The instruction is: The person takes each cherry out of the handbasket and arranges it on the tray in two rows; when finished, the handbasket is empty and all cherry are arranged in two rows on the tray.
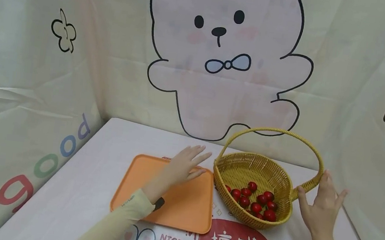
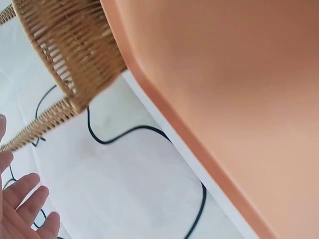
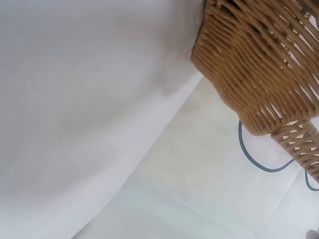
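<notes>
A person sits at a table (image 1: 102, 157) covered in a white printed cloth, both arms reaching forward.

The left hand (image 1: 183, 166) lies flat over the far right corner of an orange tray (image 1: 175, 205), fingers straight and slightly spread, pointing toward the basket. It holds nothing; whether the palm actually presses the tray or hovers just above it is hard to tell from the head view. The tray sits flat on the table, its right edge just beside the basket.

The basket (image 1: 244, 169) is woven, yellow-brown, with a tall arched handle (image 1: 276, 132) running over it. It stands upright to the right of the tray, and a cluster of small red tomatoes (image 1: 256, 202) lies in its near half.

The right hand (image 1: 323, 208) is open too, fingers spread and raised, at the right foot of the handle where it joins the rim. The fingertips touch or nearly touch the handle there, but nothing is gripped. In the left wrist view its fingers (image 2: 25, 209) show relaxed and apart, below the handle's base.

The two hands are well apart, with the basket between them. Behind the table hangs a pale curtain (image 1: 220, 60) with a drawn bear.
</notes>
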`<state>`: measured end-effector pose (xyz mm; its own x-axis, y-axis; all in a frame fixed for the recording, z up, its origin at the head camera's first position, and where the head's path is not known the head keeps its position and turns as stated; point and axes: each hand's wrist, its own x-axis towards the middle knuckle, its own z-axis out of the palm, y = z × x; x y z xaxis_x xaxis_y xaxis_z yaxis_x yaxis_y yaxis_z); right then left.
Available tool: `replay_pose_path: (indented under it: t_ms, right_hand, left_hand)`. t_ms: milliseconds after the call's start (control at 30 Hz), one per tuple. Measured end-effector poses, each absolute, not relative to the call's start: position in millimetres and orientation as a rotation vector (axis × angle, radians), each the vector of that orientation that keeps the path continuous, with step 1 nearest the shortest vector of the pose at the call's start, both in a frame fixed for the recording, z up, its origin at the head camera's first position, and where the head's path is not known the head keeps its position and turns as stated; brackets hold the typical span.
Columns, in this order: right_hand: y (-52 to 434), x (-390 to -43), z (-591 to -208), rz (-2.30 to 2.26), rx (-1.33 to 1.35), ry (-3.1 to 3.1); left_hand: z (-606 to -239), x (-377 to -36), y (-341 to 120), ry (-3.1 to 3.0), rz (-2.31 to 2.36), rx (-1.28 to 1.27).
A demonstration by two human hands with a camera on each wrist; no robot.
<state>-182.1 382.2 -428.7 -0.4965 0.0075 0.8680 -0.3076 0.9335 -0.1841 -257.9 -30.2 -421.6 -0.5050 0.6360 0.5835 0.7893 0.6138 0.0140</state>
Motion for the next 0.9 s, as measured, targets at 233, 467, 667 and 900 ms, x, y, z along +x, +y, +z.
replay_pose_path:
  t_ms: [233, 467, 667, 900]
  right_hand:
    - [374.2, -186.1, -436.5, 0.408, 0.256, -2.106]
    - [367.1, -191.4, -447.2, 0.468, 0.283, -2.135]
    - [367.5, -186.4, -452.1, 0.602, 0.182, -2.317]
    - [364.8, -188.3, -452.8, 0.691, 0.156, -2.422]
  left_hand:
    - [-420.9, -253.0, 6.8, -2.232, -0.409, -1.253]
    - [-425.7, -247.6, 42.9, -2.293, -0.395, -1.332]
    - [-427.7, -241.2, 69.5, -2.489, -0.452, -1.340]
    - [-430.8, -241.0, 95.6, -2.642, -0.703, -1.346]
